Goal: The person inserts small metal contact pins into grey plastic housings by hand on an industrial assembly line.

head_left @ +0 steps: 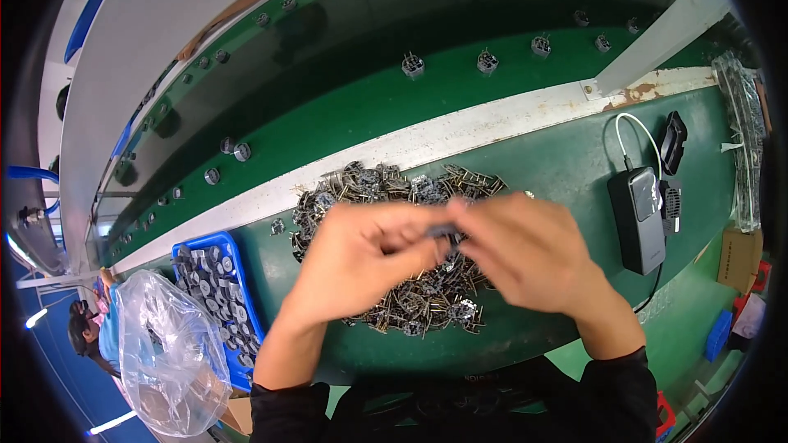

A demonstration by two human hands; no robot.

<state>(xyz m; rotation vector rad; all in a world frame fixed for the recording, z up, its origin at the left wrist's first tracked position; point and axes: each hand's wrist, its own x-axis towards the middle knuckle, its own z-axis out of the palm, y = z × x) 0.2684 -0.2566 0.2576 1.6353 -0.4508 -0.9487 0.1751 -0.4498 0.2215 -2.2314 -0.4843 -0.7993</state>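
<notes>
Dark part [443, 231] sits pinched by the left fingers [420, 258]; right fingers [486, 235] blur, grip unclear; best steadied low over the pile [419, 305].

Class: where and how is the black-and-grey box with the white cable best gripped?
Probably grip the box across its narrow middle from the left: that long side looks unobstructed, the white cable loops at the far end, and a black part crowds the right.

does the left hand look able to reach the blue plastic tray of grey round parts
Probably yes: green tabletop lies between the left hand and the blue plastic tray; the clear plastic bag overlaps only the tray's left side.
</notes>
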